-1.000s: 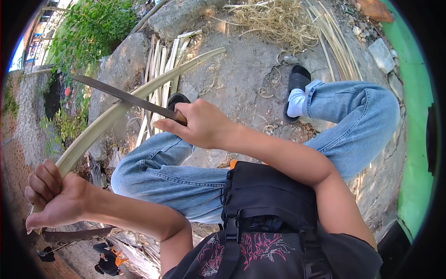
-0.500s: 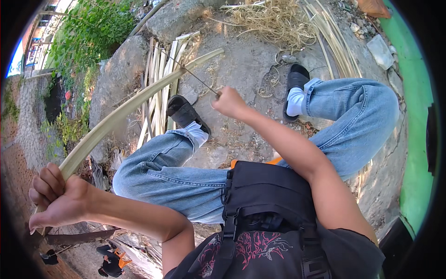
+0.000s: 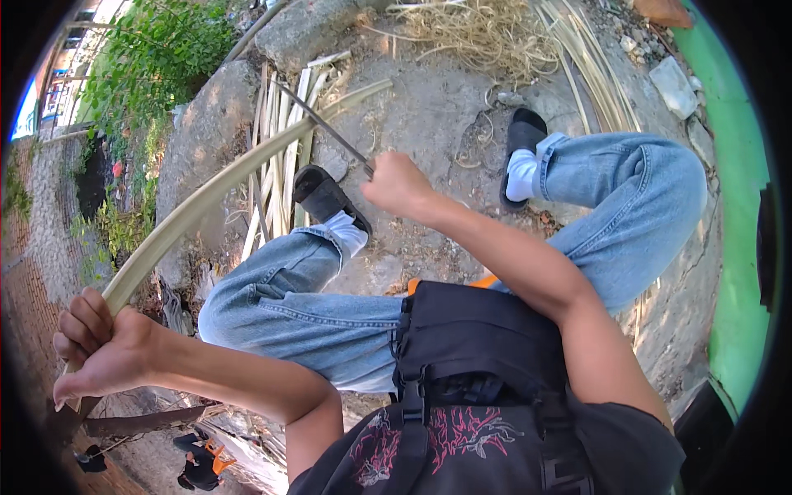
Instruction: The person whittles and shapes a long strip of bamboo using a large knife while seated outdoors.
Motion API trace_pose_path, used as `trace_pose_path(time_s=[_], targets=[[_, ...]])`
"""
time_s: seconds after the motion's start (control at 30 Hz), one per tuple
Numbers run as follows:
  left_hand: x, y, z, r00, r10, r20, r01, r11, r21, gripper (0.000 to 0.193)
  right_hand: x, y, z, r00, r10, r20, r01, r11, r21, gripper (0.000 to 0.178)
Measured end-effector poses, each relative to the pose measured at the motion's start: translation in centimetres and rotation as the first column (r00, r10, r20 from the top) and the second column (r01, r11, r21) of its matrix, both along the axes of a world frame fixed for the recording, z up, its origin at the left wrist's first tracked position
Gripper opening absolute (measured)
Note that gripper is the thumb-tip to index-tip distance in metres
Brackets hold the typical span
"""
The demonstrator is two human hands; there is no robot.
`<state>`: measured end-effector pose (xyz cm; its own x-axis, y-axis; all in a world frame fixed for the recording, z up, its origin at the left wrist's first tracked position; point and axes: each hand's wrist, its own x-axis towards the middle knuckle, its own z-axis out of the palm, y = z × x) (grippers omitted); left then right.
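My left hand (image 3: 103, 346) is closed around the near end of a long, pale, slightly curved strip (image 3: 198, 202), perhaps bamboo or a split stalk. The strip slants up and away to the right, its far end above the ground. In my right hand (image 3: 398, 186) is the handle of a knife (image 3: 330, 130), hidden by the fingers. Its dark, narrow blade crosses the strip near the far end and appears to touch it. The blade tip points up and left, over a pile of pale split strips (image 3: 280, 157).
Curly shavings (image 3: 487, 41) lie in a heap ahead, beside another bundle of long strips (image 3: 598, 70). Large rocks (image 3: 202, 124) and a leafy bush (image 3: 157, 58) border the left. A green wall (image 3: 726, 206) stands at right. Another person (image 3: 198, 466) is at lower left.
My right hand has shifted slightly left and up with the knife. The blade has turned, showing its broader side. The strip has moved only slightly, and my left hand keeps its hold.
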<state>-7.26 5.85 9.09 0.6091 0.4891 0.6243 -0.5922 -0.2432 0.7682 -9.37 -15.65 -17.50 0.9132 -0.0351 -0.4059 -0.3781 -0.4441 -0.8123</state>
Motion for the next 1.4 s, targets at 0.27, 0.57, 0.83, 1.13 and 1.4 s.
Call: trace_pose_path(time_s=[0.27, 0.57, 0.83, 1.13, 1.4], targets=[[0.5, -1.3, 0.0, 1.0, 0.001, 0.014, -0.001, 0.999, 0.038, 0.062, 0.9, -3.3, -4.4, 0.998, -0.068, -0.015, 0.068, 0.997, -0.044, 0.021], [0.5, -2.0, 0.6, 0.999, -0.006, 0.041, 0.005, 1.0, 0.009, 0.061, 0.0, 1.2, 2.3, 0.934, 0.075, 0.351, -0.114, 0.989, 0.093, 0.019], [1.1, -1.1, 0.1, 0.999, 0.027, 0.047, -0.027, 1.0, -0.002, 0.061, 1.0, 1.2, 1.4, 0.975, 0.008, 0.221, -0.017, 0.999, 0.04, 0.021], [0.9, -1.5, -0.2, 0.997, 0.067, -0.034, -0.067, 0.998, 0.019, 0.062, 1.6, -3.1, -6.1, 0.999, 0.005, -0.051, -0.013, 0.988, -0.153, 0.023], [0.3, -1.8, 0.7, 1.0, 0.009, 0.004, -0.009, 1.0, 0.03, 0.062, 0.3, 2.5, 3.6, 0.9, 0.09, 0.427, -0.137, 0.987, 0.081, 0.021]])
